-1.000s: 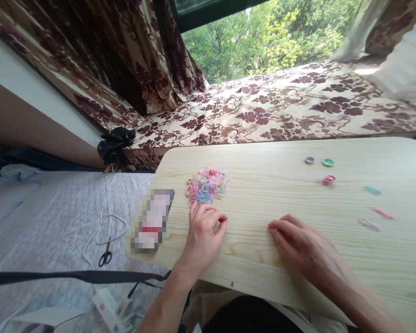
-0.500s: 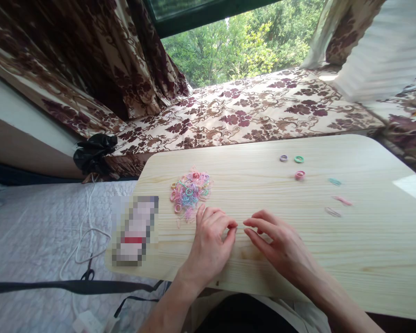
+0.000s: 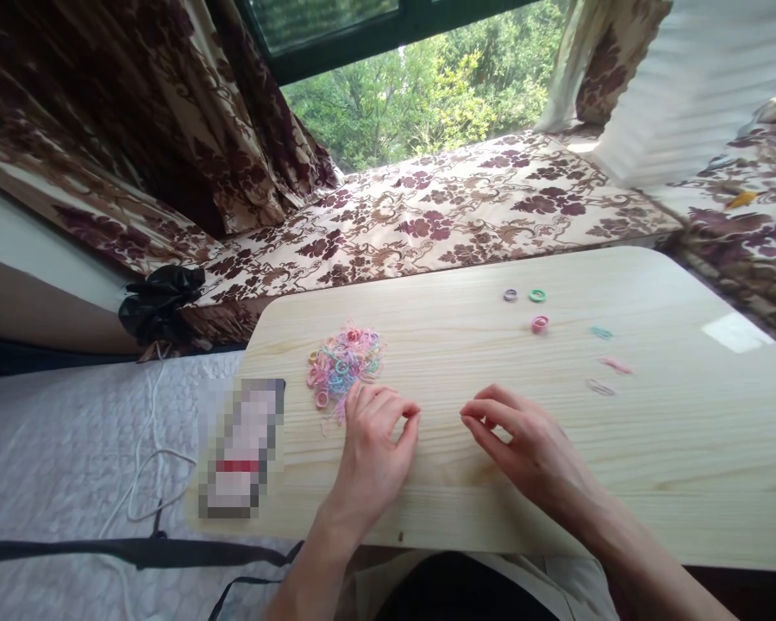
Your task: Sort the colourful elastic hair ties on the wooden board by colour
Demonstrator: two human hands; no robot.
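Observation:
My left hand [image 3: 376, 440] is over the table just right of a heap of coloured hair ties [image 3: 344, 366], thumb and forefinger pinched together. Across a short gap, my right hand [image 3: 531, 440] also has thumb and fingertips pressed together. Whatever either pinch holds is too small to make out. Beyond the right hand lie a purple hair tie [image 3: 510, 295], a green hair tie [image 3: 537, 295] and a pink hair tie [image 3: 540, 324]. Nearer on the right are thin teal bands [image 3: 601, 332], pink bands [image 3: 616, 366] and pale bands [image 3: 600, 387].
A blurred-out phone-like object [image 3: 241, 448] lies at the left end of the wooden table [image 3: 453, 509]. Behind the table runs a flower-patterned window seat [image 3: 420, 207]. A black bag [image 3: 161, 302] and a white cable [image 3: 133, 483] are at the left, beside the table.
My hands have drawn apart, widening the gap between them. The right thumb and fingertips have closed into a pinch. The view has shifted slightly.

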